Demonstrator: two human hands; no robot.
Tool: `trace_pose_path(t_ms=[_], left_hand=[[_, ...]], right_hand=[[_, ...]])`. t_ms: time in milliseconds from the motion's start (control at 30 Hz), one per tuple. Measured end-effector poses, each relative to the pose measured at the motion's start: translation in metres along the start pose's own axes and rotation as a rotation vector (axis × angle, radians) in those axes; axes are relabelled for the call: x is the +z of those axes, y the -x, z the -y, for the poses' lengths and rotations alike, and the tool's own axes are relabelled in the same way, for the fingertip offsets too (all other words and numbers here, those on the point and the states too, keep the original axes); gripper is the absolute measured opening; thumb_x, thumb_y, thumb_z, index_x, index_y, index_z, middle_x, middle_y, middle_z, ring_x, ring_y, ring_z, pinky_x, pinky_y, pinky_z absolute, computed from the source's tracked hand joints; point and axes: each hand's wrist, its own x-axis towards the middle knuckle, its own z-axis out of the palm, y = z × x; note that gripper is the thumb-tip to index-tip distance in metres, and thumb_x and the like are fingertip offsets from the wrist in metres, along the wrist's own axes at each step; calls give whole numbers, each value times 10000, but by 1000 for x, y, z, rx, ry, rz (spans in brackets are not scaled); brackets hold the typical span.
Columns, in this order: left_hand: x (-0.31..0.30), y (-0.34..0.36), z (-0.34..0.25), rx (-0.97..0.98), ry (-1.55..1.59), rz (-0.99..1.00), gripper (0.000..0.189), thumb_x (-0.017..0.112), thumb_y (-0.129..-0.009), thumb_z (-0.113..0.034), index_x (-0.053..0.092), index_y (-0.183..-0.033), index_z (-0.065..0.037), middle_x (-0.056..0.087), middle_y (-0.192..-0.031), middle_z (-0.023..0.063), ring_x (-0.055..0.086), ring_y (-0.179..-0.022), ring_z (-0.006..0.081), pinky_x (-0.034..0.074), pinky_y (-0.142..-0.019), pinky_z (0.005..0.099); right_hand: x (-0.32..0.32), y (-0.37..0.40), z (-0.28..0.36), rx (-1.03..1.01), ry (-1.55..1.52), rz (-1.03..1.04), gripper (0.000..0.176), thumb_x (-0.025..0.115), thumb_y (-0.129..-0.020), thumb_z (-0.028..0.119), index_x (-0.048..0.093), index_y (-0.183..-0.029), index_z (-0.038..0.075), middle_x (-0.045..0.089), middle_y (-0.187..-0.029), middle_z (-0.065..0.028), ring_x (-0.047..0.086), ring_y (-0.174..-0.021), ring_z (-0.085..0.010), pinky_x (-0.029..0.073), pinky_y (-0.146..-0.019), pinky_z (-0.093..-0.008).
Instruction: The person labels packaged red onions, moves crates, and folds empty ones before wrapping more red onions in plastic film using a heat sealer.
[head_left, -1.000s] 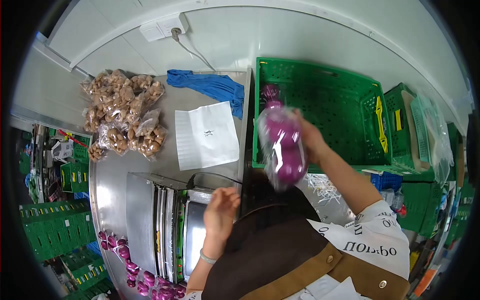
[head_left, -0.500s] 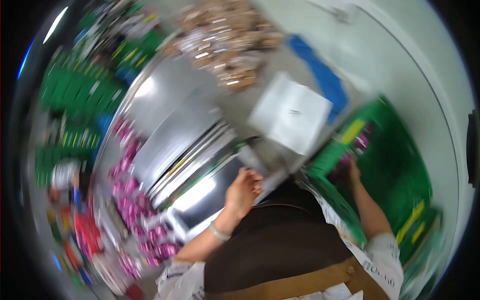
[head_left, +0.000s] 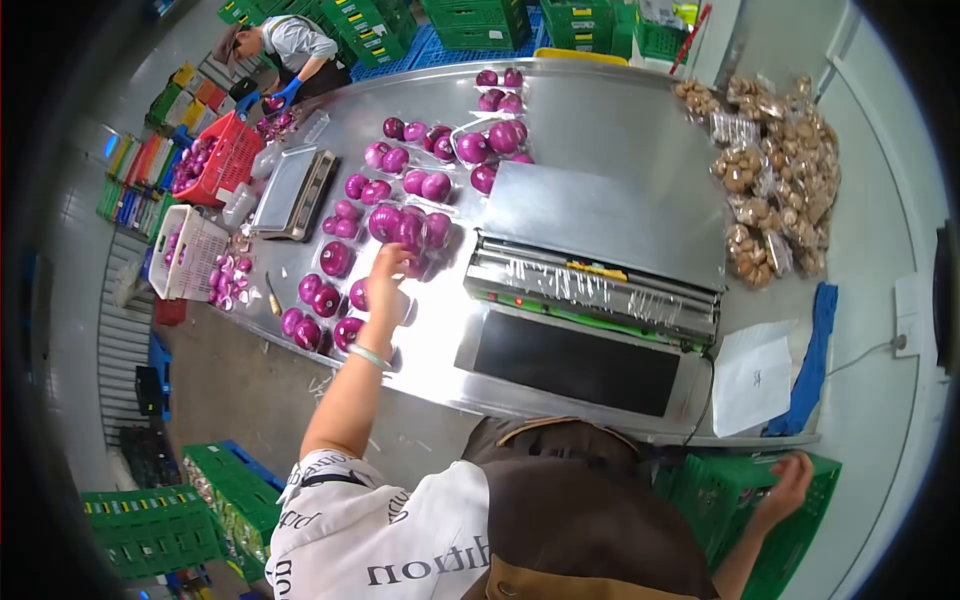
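Observation:
My left hand (head_left: pixel 386 270) reaches over the steel table, its fingers loosely bent and apart. The fingertips overlap a pack of red onions (head_left: pixel 410 228), with another red onion (head_left: pixel 359 294) partly behind the hand. Around it lie several more packs of red onions, some in clear trays. At the lower right, my right hand (head_left: pixel 790 485) is over the green crate (head_left: pixel 735 475), fingers partly curled and spread, with nothing seen in them. The crate's contents are mostly hidden by its wall and my arm.
A wrapping machine (head_left: pixel 595 295) stands on the steel table (head_left: pixel 620 120). Bagged mushrooms (head_left: pixel 790 170) pile up at the right, above a white paper (head_left: pixel 755 380). A scale (head_left: pixel 290 195) and a red basket (head_left: pixel 225 155) are at the left. Another person (head_left: pixel 290 55) works at the far end.
My view has swung left toward the table. My left hand has stretched out to the onion packs. My right hand has come up from the onions inside the green crate.

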Motion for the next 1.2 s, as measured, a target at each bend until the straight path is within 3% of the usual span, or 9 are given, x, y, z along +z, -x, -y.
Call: trace_pose_path(t_ms=[100,233,333,533,700,833,1000,1133,1200], left_hand=[[-68,-59,1,15,-222,-247,526,450,-942,-496,461,-1280,-92,576,-1168,73,544,-986,180,422,-852,349],[-119,-121,-1,-37,-391,-86,749,409,-923,-591,297,-1438,-58,438,-1385,115,380,-1293,231,275,-1067,374],[-136,-162,9,-29,-402,-5,716,400,-942,-551,368,-1385,11,437,-1378,141,395,-1281,258,290,-1071,361],[-143,-217,40,-167,-349,255,750,369,-934,-605,462,-1316,34,511,-1291,186,473,-1197,280,330,-1039,367],[-146,-241,73,-182,-381,392,658,316,-978,-545,555,-1247,6,608,-1177,123,581,-1052,221,401,-974,340],[-136,-228,56,-219,-384,394,602,306,-976,-554,611,-1184,-78,624,-1124,67,572,-999,173,432,-880,331],[-123,-197,7,-326,-341,291,592,319,-965,-569,581,-1216,-101,629,-1022,26,577,-872,113,459,-668,266],[-87,-172,-44,-268,-290,437,624,283,-985,-541,548,-1217,-26,648,-904,4,624,-704,72,460,-546,147],[-34,-145,-68,-187,-221,419,599,298,-989,-522,526,-1264,-41,624,-933,35,590,-714,90,462,-555,210]], right_hand=[[106,27,94,-284,-123,494,135,519,-920,68,585,-1005,-13,610,-832,-75,623,-737,-147,499,-682,-266],[237,93,198,-34,-606,1109,195,540,-904,33,552,-1088,-30,649,-990,-128,645,-941,-200,502,-866,-313],[337,129,251,71,-710,1369,352,536,-890,21,446,-1227,-20,568,-1178,-157,570,-1088,-213,443,-951,-318],[509,199,291,355,-409,1370,644,592,-784,78,317,-1353,-46,445,-1331,-221,476,-1193,-288,395,-972,-342],[620,236,281,389,-221,1264,627,570,-746,80,337,-1314,-50,518,-1247,-257,536,-1138,-338,419,-950,-376],[644,240,276,434,-181,1224,705,575,-616,5,336,-1276,-58,495,-1164,-202,516,-1042,-276,443,-830,-345],[633,230,266,480,-358,1375,818,583,-677,-17,184,-1390,-11,534,-1053,-159,567,-752,-185,468,-651,-299],[553,148,304,421,-465,1457,756,597,-729,-4,226,-1387,-17,547,-1115,-185,635,-800,-206,515,-674,-312],[518,107,293,319,-525,1395,685,594,-748,-21,290,-1362,-30,517,-1219,-214,665,-792,-225,526,-650,-311]])
